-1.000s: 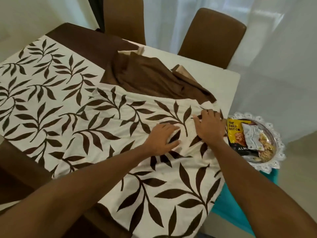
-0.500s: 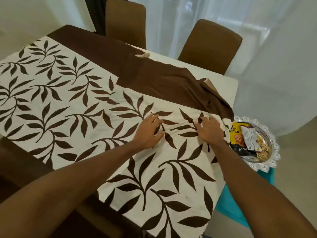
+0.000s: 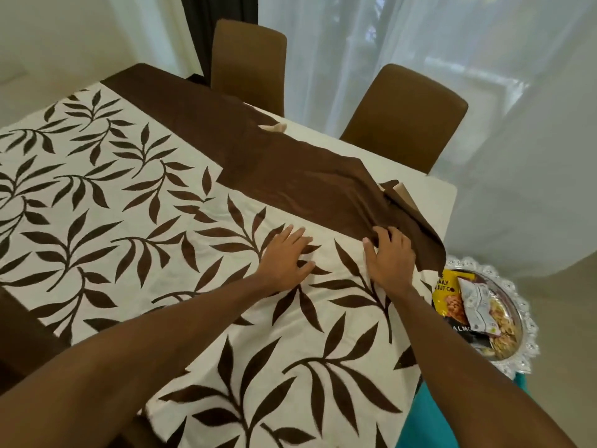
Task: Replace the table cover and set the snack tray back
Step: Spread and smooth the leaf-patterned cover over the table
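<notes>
Left hand (image 3: 286, 255) flat (open) on cover (image 3: 129, 195); right hand (image 3: 389, 258) grips it.

Both forearms bare to the frame's edge; left hand (image 3: 284, 257) and right hand (image 3: 389, 260) ringless.

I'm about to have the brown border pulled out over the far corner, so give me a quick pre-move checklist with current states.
1. Right hand gripping the brown border: ok, fingers pinch the bunched fold.
2. Left hand flat, pinning the leaf-print cover: ok.
3. Border lying flat: not ok, crumpled near the corner.
4. Far corner of the table covered: not ok, white top bare.
5. Snack tray off the table: ok, it sits beside it on a teal surface.
6. Cover overhang on the hidden sides: cannot tell.
</notes>
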Tool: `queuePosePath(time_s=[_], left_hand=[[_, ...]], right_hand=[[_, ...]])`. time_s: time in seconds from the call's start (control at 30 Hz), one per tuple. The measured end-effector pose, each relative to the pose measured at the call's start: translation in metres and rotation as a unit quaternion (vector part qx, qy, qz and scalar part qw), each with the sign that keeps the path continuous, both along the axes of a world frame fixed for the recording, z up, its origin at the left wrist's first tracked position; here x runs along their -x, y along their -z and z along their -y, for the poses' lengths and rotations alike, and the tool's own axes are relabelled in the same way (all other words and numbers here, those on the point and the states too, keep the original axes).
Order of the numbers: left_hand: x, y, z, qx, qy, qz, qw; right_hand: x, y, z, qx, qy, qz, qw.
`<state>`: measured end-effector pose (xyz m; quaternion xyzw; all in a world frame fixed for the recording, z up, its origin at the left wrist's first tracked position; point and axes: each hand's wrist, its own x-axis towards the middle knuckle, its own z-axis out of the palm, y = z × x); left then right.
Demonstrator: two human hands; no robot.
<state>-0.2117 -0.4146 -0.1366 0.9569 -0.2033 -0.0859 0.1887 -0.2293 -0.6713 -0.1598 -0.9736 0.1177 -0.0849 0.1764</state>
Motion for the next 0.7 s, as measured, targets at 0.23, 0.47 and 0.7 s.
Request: queuePosePath(time_s=[0.23,0.47,0.7], left_hand=[[-0.067,0.017,0.083,-0.099,0.021,-0.039,0.994],[-0.111,0.020,0.151,-0.109,0.024,-0.079,0.991],[-0.141,0.001,0.182,0.029,0.079,-0.177,0.981]], right_hand=[[-0.047,0.015,0.063,0.024,0.008,-0.106,0.994],[-0.099,0.003,0.126,0.000,0.044,-0.139,0.989],[-0.115,0.002,0.121,0.007,0.020,0.004,1.000]])
